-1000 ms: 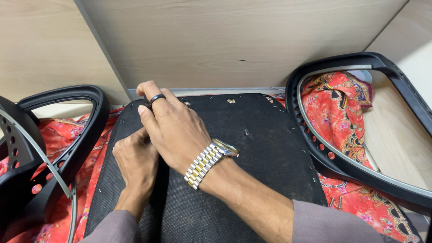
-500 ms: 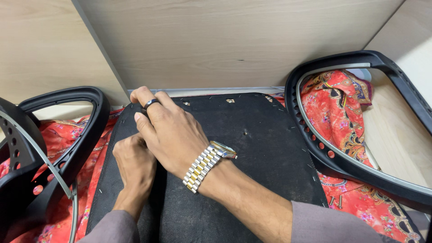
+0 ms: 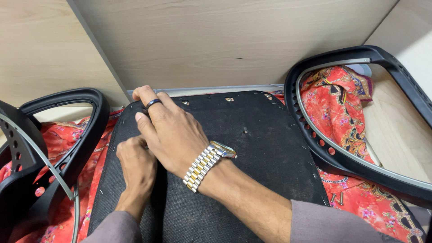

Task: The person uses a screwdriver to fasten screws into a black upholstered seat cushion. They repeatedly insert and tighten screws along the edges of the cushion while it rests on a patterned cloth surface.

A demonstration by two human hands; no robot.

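A black fabric-covered seat panel [image 3: 252, 153] lies flat on a red patterned cloth, with small staples along its edges. My right hand [image 3: 173, 132], wearing a dark ring and a metal wristwatch, presses palm-down on the panel's far left corner, fingers spread toward the edge. My left hand [image 3: 135, 164] is curled beneath and beside it at the panel's left edge, its fingertips hidden under my right hand. Whether it pinches anything is hidden.
A black plastic chair frame [image 3: 355, 153] with holes and a metal rim lies to the right. Another black frame [image 3: 67, 148] lies to the left. Two screws [image 3: 336, 198] rest on the red cloth [image 3: 342, 103]. Light wooden panels [image 3: 225, 40] stand behind.
My right hand has slid slightly toward the panel's far left corner. My left hand stays at the left edge.
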